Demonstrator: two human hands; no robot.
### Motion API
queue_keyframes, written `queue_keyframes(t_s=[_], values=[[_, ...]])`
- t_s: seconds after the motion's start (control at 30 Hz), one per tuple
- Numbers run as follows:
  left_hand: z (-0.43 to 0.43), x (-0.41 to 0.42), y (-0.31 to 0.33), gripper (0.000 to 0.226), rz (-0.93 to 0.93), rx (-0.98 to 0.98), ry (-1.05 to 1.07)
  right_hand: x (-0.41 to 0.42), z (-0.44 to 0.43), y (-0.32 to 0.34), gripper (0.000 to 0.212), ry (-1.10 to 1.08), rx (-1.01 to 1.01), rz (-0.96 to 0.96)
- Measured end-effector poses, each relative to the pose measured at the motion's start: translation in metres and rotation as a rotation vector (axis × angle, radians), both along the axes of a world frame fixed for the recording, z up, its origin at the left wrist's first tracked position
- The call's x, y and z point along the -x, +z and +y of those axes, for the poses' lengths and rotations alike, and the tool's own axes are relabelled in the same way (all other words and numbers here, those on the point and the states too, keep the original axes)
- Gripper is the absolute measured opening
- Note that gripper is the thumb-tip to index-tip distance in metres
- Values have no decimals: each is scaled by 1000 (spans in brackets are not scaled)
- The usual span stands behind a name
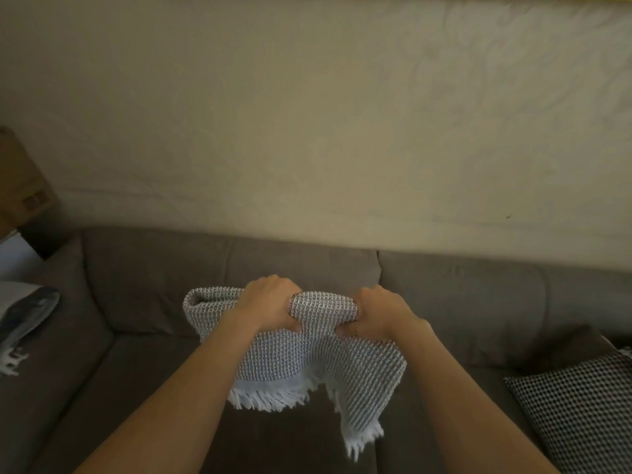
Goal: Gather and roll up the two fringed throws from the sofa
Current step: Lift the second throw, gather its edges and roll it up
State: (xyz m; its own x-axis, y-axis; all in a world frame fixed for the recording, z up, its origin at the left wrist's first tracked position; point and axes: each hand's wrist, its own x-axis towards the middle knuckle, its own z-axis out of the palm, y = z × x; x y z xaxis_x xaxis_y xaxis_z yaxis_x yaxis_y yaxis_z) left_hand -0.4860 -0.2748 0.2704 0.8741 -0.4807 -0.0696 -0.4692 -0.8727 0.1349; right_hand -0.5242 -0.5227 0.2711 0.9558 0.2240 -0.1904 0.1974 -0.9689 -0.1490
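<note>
Nearest the person, the loose tail of the grey waffle-weave throw (318,357) hangs off the roll, its white fringe (270,400) dangling just above the sofa (136,388) seat; the right corner droops lower than the left, so the tail is not square to the roll. Above it, the left hand (270,304) and the right hand (379,313) sit side by side on the rolled part, which is held up clear of the seat in front of the back cushions; the fingers (280,289) of both curl over the top of the roll with thumbs tucked beneath, grasping it firmly. This one looks most of the way rolled, I'd say; to finish it neatly, the uneven tail wants drawing level first, then both wrists turning together, so the roll winds tight and the left end, gaping open past the hand, doesn't telescope. Off to the right lies a black-and-white patterned cushion (581,405); at the far left edge a bluish cloth (20,330) with white fringe lies on the sofa, probably the second throw, not yet rolled; behind it all is a plain pale wall (342,114).
</note>
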Motion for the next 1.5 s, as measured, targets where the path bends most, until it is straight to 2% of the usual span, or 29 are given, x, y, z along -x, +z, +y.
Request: queue_keyframes(t_s=[0.13, 0.33, 0.5, 0.63, 0.83, 0.97, 1.13, 1.23, 1.37, 1.5], values=[[0, 4, -6, 47, -43, -28, 109, 0, 4, 12, 52, 26, 65, -18], [3, 3, -9, 35, 28, -34, 158, 0, -3, 20, 34, 183, 115, -72], [5, 3, -8, 28, -18, -56, 260, 0, -9, 18, 50, 197, 24, -75], [2, 4, -14, 43, 20, -58, 357, -2, -6, 26, 55, 158, -3, -93], [-10, 2, -11, 65, 99, -7, 363, -7, -10, 35, 49, 56, 126, -274], [-16, -4, -2, 50, 175, 153, 516, -6, -7, 32, 36, 44, 134, -313], [-24, -10, 8, 28, 265, 465, 660, 0, 1, 23, 24, 12, 49, -324], [-33, -12, 10, 25, 331, 689, 705, 5, 9, 13, 29, 48, -46, -350], [-41, -16, 12, 30, 543, 917, 689, 10, 19, 0, 35, 108, -130, -348], [-44, -14, 7, 40, 631, 1160, 734, 14, 31, -11, 24, 22, -240, -354]])
